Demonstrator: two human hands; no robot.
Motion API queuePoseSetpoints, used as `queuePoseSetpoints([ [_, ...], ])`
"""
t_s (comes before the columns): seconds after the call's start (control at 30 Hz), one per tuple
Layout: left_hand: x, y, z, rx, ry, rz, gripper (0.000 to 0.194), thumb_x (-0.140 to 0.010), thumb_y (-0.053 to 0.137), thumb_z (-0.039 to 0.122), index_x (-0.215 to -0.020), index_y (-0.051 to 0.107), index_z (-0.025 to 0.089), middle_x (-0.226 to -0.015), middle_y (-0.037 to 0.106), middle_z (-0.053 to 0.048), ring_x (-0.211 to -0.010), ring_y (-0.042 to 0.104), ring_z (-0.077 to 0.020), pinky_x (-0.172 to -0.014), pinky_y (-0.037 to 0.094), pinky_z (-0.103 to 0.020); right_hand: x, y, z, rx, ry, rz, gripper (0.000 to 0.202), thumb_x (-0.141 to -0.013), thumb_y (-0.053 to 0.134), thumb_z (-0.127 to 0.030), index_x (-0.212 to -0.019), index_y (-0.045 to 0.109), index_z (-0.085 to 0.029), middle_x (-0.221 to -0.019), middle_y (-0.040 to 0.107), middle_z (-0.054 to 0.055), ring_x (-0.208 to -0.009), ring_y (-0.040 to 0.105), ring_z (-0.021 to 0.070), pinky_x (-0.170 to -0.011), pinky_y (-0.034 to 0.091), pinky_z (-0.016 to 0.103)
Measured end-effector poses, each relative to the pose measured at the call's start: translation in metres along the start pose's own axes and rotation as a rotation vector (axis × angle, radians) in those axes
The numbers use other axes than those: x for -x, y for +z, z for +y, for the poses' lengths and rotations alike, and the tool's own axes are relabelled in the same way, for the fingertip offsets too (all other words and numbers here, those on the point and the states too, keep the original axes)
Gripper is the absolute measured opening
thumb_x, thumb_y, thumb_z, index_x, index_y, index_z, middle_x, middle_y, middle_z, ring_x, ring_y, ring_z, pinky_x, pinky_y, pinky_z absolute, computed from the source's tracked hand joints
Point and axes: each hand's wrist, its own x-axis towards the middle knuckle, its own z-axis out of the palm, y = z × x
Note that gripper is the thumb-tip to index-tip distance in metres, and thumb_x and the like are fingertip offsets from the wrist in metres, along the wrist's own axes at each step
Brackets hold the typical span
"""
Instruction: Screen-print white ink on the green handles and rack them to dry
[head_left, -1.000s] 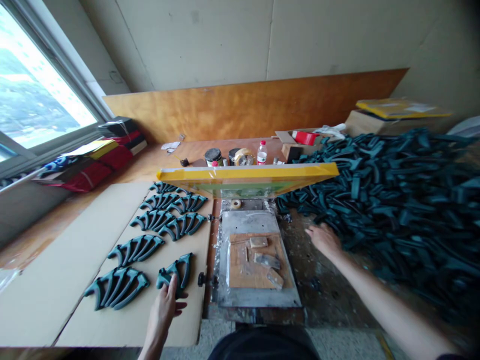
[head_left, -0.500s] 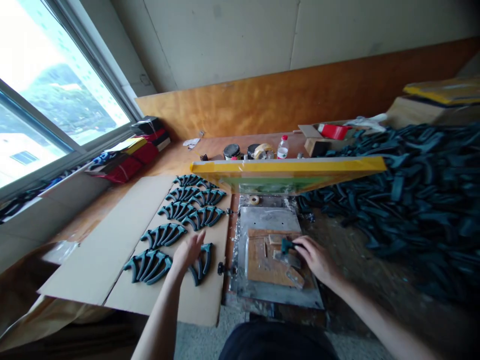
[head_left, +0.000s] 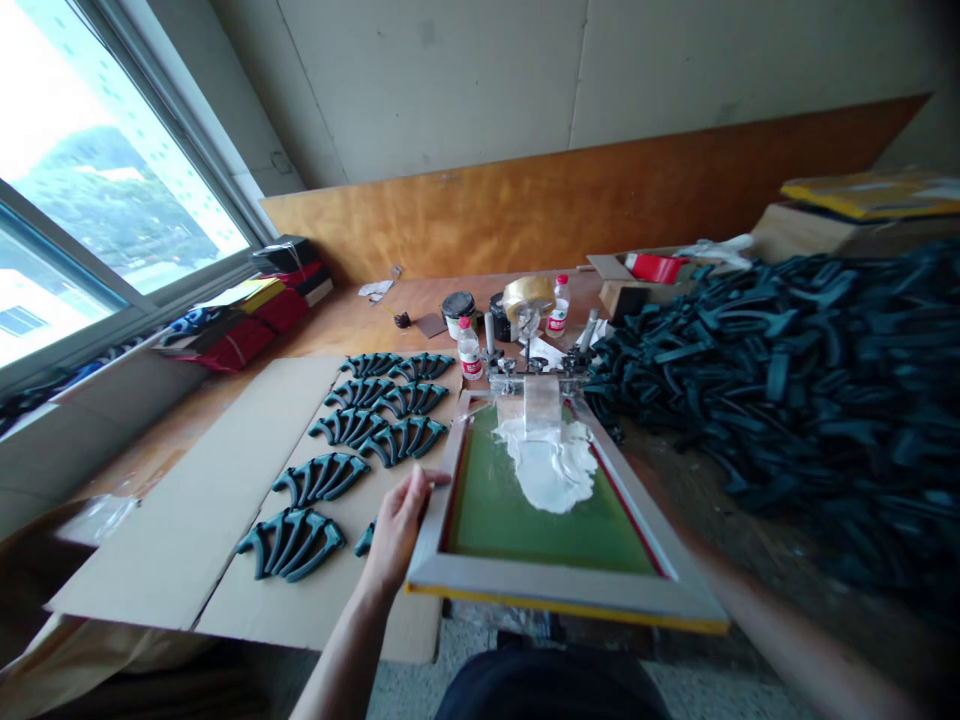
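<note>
A screen-printing frame (head_left: 566, 590) with green mesh (head_left: 487, 490) lies lowered over the base plate, tilted slightly toward me. White ink (head_left: 551, 475) is pooled on the mesh below a pale squeegee block (head_left: 541, 405). My left hand (head_left: 405, 515) is at the left rail, its fingers closed on the frame's edge. My right forearm (head_left: 757, 600) runs under the right rail; the frame hides that hand and whatever it holds. Beside my left hand, dark green curved handles (head_left: 292, 540) lie in fanned groups on a cardboard sheet (head_left: 172, 510).
A large heap of similar dark green handles (head_left: 750, 370) fills the right side. Behind the frame stand bottles with red caps (head_left: 469, 352), ink tubs (head_left: 457, 312) and a tape roll (head_left: 528, 297). Red packages (head_left: 232, 340) lie below the window at left.
The raised frame has swung down, covering the plate and the small handle my right hand held there. My left hand has moved right, from above the cardboard to the frame's left rail.
</note>
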Motion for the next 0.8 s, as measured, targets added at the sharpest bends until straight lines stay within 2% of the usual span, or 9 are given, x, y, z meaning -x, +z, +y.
queuePoseSetpoints([
  [0.07, 0.008, 0.002, -0.046, -0.008, -0.105, -0.083, 0.066, -0.079, 0.056, 0.063, -0.127, 0.058, 0.017, -0.076, 0.064, -0.001, -0.072, 0.059, -0.0171, -0.062, 0.043, -0.024, -0.026, -0.010, 0.004, -0.017, 0.069, 0.075, 0.038, -0.095, 0.035, -0.030, -0.103, 0.067, -0.011, -0.093, 0.066, 0.010, -0.078, 0.064, 0.0193, -0.069, 0.054, 0.030],
  [0.13, 0.009, 0.009, -0.084, -0.025, -0.144, -0.104, 0.081, -0.078, 0.059, 0.061, -0.144, 0.038, 0.020, -0.068, 0.057, 0.003, -0.062, 0.054, -0.0139, -0.058, 0.040, -0.022, -0.057, -0.013, -0.005, -0.026, 0.052, 0.098, 0.038, -0.090, 0.051, -0.034, -0.119, 0.058, -0.012, -0.114, 0.061, 0.015, -0.097, 0.062, 0.0236, -0.081, 0.053, 0.035],
  [0.23, 0.002, 0.019, -0.114, -0.099, -0.126, -0.082, 0.080, -0.082, 0.054, 0.058, -0.148, 0.029, 0.019, -0.062, 0.048, 0.007, -0.056, 0.047, -0.0114, -0.056, 0.038, -0.022, -0.088, -0.005, -0.032, 0.036, -0.078, -0.105, 0.041, -0.078, 0.069, -0.029, -0.115, 0.058, -0.016, -0.113, 0.061, 0.012, -0.104, 0.057, 0.0262, -0.087, 0.049, 0.037],
  [0.3, -0.001, 0.021, -0.119, -0.123, -0.124, -0.093, 0.077, -0.084, 0.052, 0.056, -0.148, 0.030, 0.020, -0.063, 0.048, 0.006, -0.057, 0.047, -0.0116, -0.058, 0.038, -0.023, -0.088, 0.004, -0.049, 0.088, -0.109, -0.290, 0.020, -0.078, 0.067, -0.022, -0.097, 0.061, -0.019, -0.092, 0.064, 0.007, -0.090, 0.059, 0.0224, -0.078, 0.049, 0.031],
  [0.37, -0.002, 0.020, -0.117, -0.129, -0.128, -0.106, 0.074, -0.085, 0.051, 0.054, -0.148, 0.030, 0.020, -0.065, 0.050, 0.006, -0.059, 0.049, -0.0123, -0.059, 0.039, -0.023, -0.069, 0.010, -0.059, 0.112, -0.160, -0.376, 0.006, -0.080, 0.061, -0.015, -0.084, 0.060, -0.019, -0.081, 0.063, 0.005, -0.081, 0.058, 0.0195, -0.071, 0.047, 0.028],
  [0.53, 0.000, 0.017, -0.112, -0.114, -0.151, -0.135, 0.072, -0.085, 0.052, 0.054, -0.145, 0.035, 0.018, -0.069, 0.056, 0.004, -0.064, 0.053, -0.0135, -0.062, 0.040, -0.023, -0.015, -0.006, -0.061, 0.033, -0.517, -0.374, 0.017, -0.078, 0.047, -0.003, -0.079, 0.059, -0.017, -0.080, 0.061, 0.007, -0.079, 0.055, 0.0199, -0.070, 0.044, 0.030],
  [0.6, 0.000, 0.018, -0.112, -0.097, -0.160, -0.132, 0.072, -0.084, 0.053, 0.055, -0.143, 0.038, 0.017, -0.070, 0.057, 0.003, -0.065, 0.054, -0.0137, -0.061, 0.040, -0.023, -0.014, -0.015, -0.057, -0.033, -0.576, -0.446, 0.014, -0.077, 0.051, -0.006, -0.077, 0.058, -0.018, -0.079, 0.061, 0.005, -0.077, 0.055, 0.0190, -0.068, 0.043, 0.029],
  [0.67, 0.000, 0.019, -0.111, -0.080, -0.167, -0.119, 0.073, -0.082, 0.055, 0.056, -0.142, 0.040, 0.016, -0.069, 0.057, 0.003, -0.064, 0.054, -0.0134, -0.060, 0.040, -0.023, -0.021, -0.018, -0.055, -0.086, -0.535, -0.497, 0.011, -0.077, 0.055, -0.009, -0.074, 0.057, -0.019, -0.076, 0.061, 0.002, -0.075, 0.054, 0.0180, -0.066, 0.043, 0.029],
  [0.8, 0.002, 0.019, -0.104, -0.024, -0.185, -0.117, 0.075, -0.080, 0.058, 0.056, -0.141, 0.041, 0.015, -0.064, 0.053, 0.005, -0.056, 0.049, -0.0111, -0.054, 0.036, -0.022, -0.017, -0.004, -0.057, -0.068, -0.433, -0.252, 0.020, -0.081, 0.047, -0.006, -0.083, 0.063, -0.017, -0.081, 0.063, 0.006, -0.083, 0.055, 0.0207, -0.074, 0.045, 0.033],
])
